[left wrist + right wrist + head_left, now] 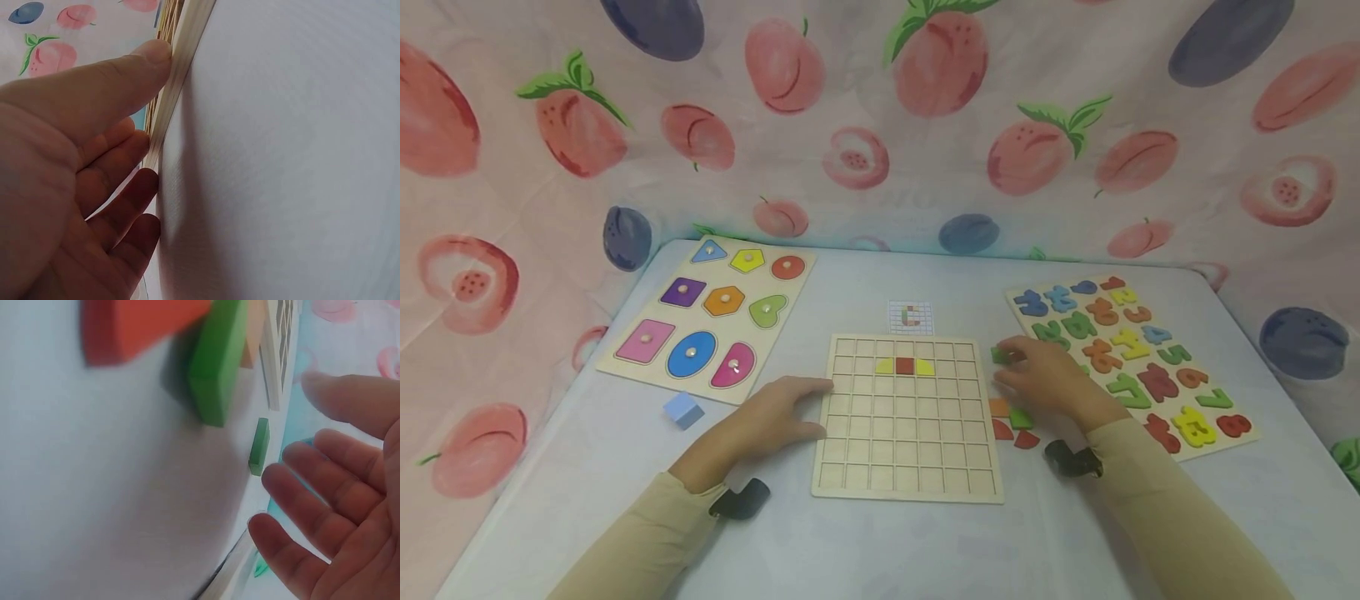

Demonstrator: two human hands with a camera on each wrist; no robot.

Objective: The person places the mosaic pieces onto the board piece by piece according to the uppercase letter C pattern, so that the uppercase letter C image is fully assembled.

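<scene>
A wooden grid board [908, 429] lies in the middle of the table. In its second row a red square [906, 367] sits between two yellow quarter-round pieces, the left yellow piece [886, 367] and the right yellow piece [925, 367]. My left hand [772, 421] rests at the board's left edge, thumb and fingertips right at the rim [180, 62]. Over the table to the right, my right hand [1043, 375] has its fingers spread, nothing between them in the right wrist view. A green piece [260, 447] lies just beyond those fingers.
Beside the board's right edge lie an orange piece [998, 407], another green piece [1020, 418] and red pieces [1026, 439]. A small pattern card [911, 317] is behind the board. A shape puzzle [700, 333] and blue block [683, 410] stand left, a number puzzle [1217, 421] right.
</scene>
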